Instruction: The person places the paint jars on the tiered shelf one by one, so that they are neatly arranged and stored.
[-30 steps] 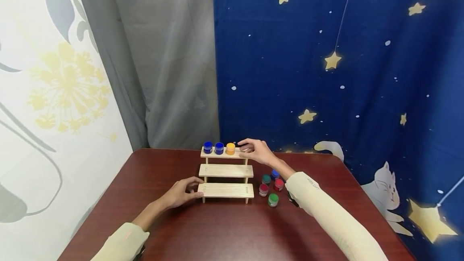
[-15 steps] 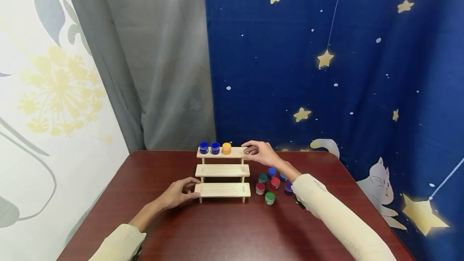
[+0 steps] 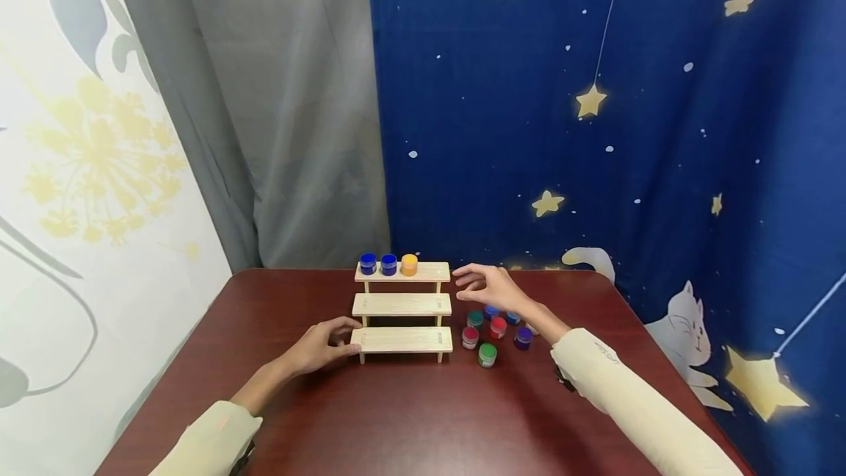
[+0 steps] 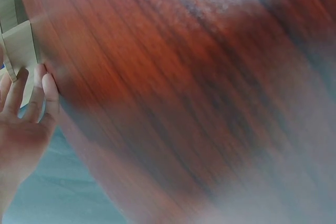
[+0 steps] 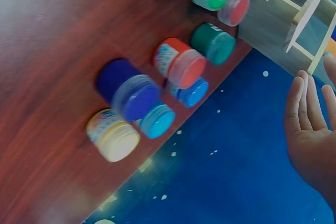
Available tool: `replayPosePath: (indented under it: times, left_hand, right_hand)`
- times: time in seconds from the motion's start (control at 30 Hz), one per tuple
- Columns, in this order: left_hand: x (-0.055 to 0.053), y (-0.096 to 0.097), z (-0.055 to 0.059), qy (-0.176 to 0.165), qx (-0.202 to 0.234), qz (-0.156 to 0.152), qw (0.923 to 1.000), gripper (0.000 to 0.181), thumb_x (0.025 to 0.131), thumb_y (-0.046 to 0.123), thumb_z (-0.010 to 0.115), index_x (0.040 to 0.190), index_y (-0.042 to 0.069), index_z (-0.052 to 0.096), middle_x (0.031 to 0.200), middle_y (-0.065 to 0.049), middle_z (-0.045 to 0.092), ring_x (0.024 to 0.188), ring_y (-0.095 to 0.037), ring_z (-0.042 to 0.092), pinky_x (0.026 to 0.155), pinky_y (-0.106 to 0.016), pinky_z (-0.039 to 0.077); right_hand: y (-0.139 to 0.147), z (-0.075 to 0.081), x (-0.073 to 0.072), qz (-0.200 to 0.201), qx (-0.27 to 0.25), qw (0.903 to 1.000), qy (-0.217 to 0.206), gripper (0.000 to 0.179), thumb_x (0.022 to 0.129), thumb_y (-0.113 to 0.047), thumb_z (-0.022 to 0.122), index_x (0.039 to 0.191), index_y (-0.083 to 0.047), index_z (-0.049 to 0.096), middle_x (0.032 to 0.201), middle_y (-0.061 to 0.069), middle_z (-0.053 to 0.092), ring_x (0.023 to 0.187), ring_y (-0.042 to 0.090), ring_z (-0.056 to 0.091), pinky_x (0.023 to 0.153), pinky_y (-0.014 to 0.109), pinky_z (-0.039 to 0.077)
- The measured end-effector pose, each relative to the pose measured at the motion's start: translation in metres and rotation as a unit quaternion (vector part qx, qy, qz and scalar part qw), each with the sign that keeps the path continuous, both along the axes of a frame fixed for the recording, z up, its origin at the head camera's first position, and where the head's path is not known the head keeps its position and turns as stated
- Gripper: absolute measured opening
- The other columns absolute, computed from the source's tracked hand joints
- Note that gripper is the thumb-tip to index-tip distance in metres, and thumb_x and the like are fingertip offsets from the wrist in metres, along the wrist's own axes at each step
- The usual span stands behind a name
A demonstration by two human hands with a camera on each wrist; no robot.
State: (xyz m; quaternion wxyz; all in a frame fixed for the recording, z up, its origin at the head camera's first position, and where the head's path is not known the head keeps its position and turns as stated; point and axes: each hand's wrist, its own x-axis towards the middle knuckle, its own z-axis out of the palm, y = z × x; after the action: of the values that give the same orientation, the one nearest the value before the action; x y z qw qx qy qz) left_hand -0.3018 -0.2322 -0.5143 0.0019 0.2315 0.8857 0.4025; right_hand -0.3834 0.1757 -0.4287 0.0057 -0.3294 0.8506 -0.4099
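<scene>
A three-tier wooden display rack (image 3: 402, 305) stands on the table. On its top tier sit two blue paint jars (image 3: 388, 265) and one yellow-orange paint jar (image 3: 409, 265), grouped toward the left. My left hand (image 3: 322, 346) holds the left end of the bottom tier, thumb in front and fingers behind; the left wrist view shows its fingers (image 4: 35, 98) against the wood. Beside the top tier's right end, my right hand (image 3: 492, 287) hovers with loosely bent fingers and nothing in them. Below it, several jars stand together, among them a green jar (image 3: 487, 355) and a purple jar (image 3: 523, 338).
The right wrist view also shows a pale yellow jar (image 5: 118, 142) and a light blue jar (image 5: 157, 120) in that cluster. A dark red-brown table (image 3: 396, 417) bears everything. Grey (image 3: 311, 131) and blue star-patterned curtains (image 3: 476, 131) hang behind its far edge.
My right hand has drawn away to the right from the top tier's right end. The left hand keeps its place at the rack, and the head view has shifted slightly.
</scene>
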Motion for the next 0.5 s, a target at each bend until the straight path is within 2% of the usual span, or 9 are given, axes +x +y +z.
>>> replayPosePath:
  times: [0.17,0.33,0.5]
  left_hand:
    - [-0.002,-0.003,0.003,-0.003,0.001,0.002,1.0000,0.039,0.095,0.031,0.079,0.128,0.015,0.067,0.125,-0.014,0.072,0.104,-0.024,0.071,0.090,-0.048,0.055]
    - [-0.002,-0.004,0.003,-0.003,0.000,-0.001,1.0000,0.040,0.095,0.032,0.079,0.128,0.015,0.067,0.128,-0.015,0.071,0.104,-0.024,0.071,0.090,-0.048,0.055]
    - [-0.002,-0.002,0.002,-0.003,-0.001,-0.002,1.0000,0.039,0.095,0.030,0.078,0.129,0.015,0.067,0.128,-0.015,0.071,0.107,-0.026,0.071,0.091,-0.048,0.055]
  right_hand:
    - [0.013,-0.005,0.008,-0.006,0.006,0.9999,0.010,0.043,0.092,-0.015,0.082,0.131,-0.007,0.068,0.117,0.013,0.075,0.102,0.027,0.075,0.089,0.045,0.058]
    - [0.030,-0.014,0.014,-0.003,-0.006,1.0000,0.001,0.043,0.091,-0.012,0.082,0.131,-0.005,0.067,0.115,0.017,0.075,0.104,0.038,0.073,0.091,0.052,0.056]
    - [0.045,-0.021,0.021,-0.004,0.001,1.0000,-0.009,0.043,0.091,-0.012,0.082,0.132,-0.006,0.067,0.116,0.018,0.074,0.105,0.040,0.073,0.088,0.045,0.058]
